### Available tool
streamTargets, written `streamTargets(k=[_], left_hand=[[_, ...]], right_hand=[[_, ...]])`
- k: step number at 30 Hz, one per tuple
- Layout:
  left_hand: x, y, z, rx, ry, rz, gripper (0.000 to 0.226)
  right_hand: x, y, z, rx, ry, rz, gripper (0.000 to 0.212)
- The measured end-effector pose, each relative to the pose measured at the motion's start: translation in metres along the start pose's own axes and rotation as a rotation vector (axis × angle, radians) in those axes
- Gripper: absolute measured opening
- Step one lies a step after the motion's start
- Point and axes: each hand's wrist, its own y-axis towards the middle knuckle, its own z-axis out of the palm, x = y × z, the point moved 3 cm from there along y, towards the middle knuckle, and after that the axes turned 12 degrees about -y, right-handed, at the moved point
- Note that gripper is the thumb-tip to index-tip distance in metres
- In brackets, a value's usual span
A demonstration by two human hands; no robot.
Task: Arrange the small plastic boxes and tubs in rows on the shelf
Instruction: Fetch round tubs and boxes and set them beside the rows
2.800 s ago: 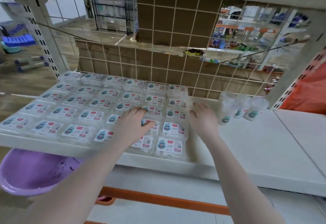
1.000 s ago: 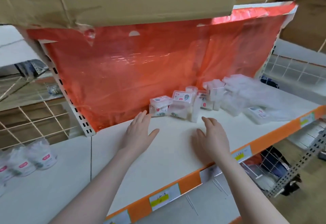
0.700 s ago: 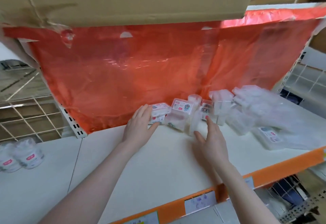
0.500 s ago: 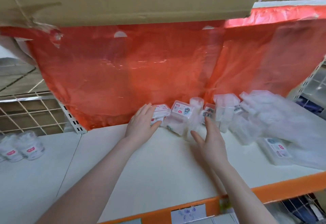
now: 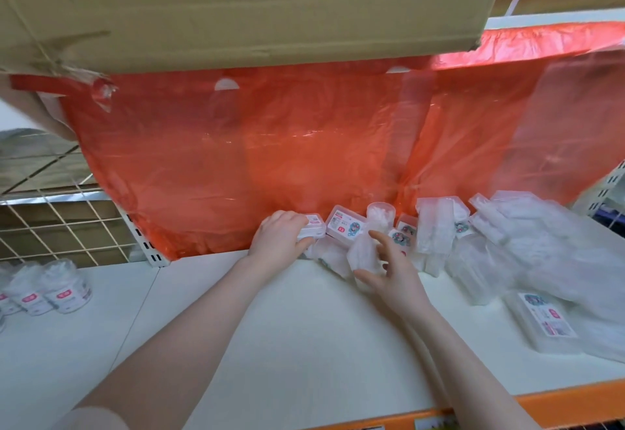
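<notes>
clear labelled plastic boxes (image 5: pixel 345 226) and tubs (image 5: pixel 378 216) jumbled at white shelf (image 5: pixel 304 328) back, some tilted

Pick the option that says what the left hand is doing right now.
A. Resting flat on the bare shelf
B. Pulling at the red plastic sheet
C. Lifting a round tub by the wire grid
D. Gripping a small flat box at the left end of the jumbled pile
D: the left hand curls round a small flat box at the pile's left end, against the red plastic sheet.
</notes>
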Motion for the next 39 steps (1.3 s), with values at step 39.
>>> streamTargets(k=[39], left_hand=[[0.014,-0.108,-0.029,0.035,-0.155,-0.284,0.061]], right_hand=[[0.036,-0.045,-0.009,0.030,-0.315,-0.140,0.073]])
